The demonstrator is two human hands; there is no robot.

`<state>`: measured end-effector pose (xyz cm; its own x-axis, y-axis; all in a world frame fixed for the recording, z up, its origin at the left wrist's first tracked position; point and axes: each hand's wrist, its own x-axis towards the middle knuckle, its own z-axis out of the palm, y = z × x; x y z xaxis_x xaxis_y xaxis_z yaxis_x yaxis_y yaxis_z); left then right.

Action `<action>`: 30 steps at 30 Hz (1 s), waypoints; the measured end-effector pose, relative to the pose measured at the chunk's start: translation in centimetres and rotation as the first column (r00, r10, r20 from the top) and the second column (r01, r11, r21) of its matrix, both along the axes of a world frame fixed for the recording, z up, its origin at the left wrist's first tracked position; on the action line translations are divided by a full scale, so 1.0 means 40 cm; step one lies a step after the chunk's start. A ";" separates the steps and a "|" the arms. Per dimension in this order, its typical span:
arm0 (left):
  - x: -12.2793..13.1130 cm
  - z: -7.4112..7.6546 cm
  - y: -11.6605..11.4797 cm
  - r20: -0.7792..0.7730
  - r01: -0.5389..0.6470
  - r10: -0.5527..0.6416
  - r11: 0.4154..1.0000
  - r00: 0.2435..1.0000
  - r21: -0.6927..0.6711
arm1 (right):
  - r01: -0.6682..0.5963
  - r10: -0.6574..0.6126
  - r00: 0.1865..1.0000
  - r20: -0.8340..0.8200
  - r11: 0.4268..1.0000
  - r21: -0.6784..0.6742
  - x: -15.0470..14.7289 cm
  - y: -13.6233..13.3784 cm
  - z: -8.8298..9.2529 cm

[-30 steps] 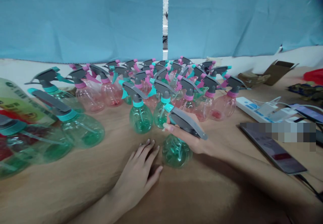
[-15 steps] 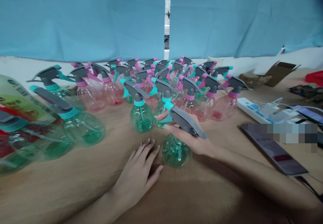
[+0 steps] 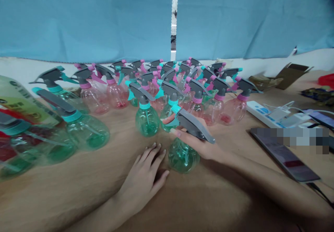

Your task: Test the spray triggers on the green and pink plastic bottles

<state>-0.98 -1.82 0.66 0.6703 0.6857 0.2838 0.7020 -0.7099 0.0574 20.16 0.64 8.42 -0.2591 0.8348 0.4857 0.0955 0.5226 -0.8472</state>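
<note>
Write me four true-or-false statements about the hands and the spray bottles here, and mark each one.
1. The right hand grips a green spray bottle at its grey trigger head. True.
2. The left hand holds a pink bottle. False: it lies open on the table, holding nothing.
3. The gripped bottle lies on its side. False: it is upright.
4. A white power strip lies to the right of the bottle cluster. True.
</note>
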 end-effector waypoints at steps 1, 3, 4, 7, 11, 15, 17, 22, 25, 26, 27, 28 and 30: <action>0.000 0.000 0.000 -0.003 0.002 -0.002 1.000 1.000 0.001 | -0.002 0.002 1.000 -0.001 1.000 -0.002 0.000 0.000 0.001; 0.001 0.001 0.001 -0.011 0.006 -0.006 1.000 1.000 -0.001 | 0.002 -0.002 1.000 0.002 1.000 -0.003 -0.001 -0.001 0.003; 0.001 0.001 0.001 -0.014 0.006 -0.006 1.000 1.000 0.000 | 0.003 -0.003 1.000 0.007 1.000 -0.004 -0.001 -0.002 0.004; 0.001 0.002 0.000 -0.020 0.001 -0.001 1.000 1.000 -0.003 | 0.006 -0.005 1.000 0.018 1.000 -0.008 -0.001 -0.003 0.006; 0.001 0.002 -0.001 -0.024 -0.003 0.003 1.000 1.000 0.006 | 0.000 0.000 1.000 0.007 1.000 -0.011 0.000 -0.001 0.003; 0.002 0.001 -0.001 -0.015 0.004 -0.004 1.000 1.000 0.014 | 0.009 -0.009 1.000 0.005 1.000 0.000 0.000 0.001 0.002; 0.002 0.002 0.000 -0.012 0.005 -0.005 1.000 1.000 0.010 | 0.022 -0.022 1.000 0.016 1.000 0.010 0.000 0.001 0.003; 0.001 0.004 0.000 -0.019 -0.001 0.002 1.000 1.000 0.006 | 0.003 -0.003 1.000 -0.004 1.000 -0.014 -0.001 -0.001 0.004; 0.002 0.004 -0.001 -0.021 -0.003 0.003 1.000 1.000 0.001 | -0.006 0.005 1.000 -0.028 1.000 -0.013 -0.003 0.000 0.002; 0.002 0.004 -0.002 -0.017 -0.002 0.002 1.000 1.000 -0.001 | -0.005 0.005 1.000 -0.027 1.000 -0.008 -0.003 0.000 0.002; 0.002 0.003 -0.002 -0.013 -0.002 0.002 1.000 1.000 -0.004 | -0.005 0.004 1.000 -0.024 1.000 -0.005 -0.003 0.000 0.001; 0.002 0.003 -0.002 -0.010 -0.002 0.002 1.000 1.000 -0.007 | -0.003 0.003 1.000 -0.020 1.000 -0.004 -0.003 0.001 0.001; 0.002 0.002 -0.001 -0.008 -0.006 0.005 1.000 1.000 -0.012 | -0.002 0.002 1.000 -0.013 1.000 -0.001 -0.003 0.001 0.001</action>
<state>-0.90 -1.87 0.74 0.6687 0.6927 0.2702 0.7063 -0.7054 0.0602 20.06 0.66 8.46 -0.2539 0.8350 0.4882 0.0832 0.5217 -0.8490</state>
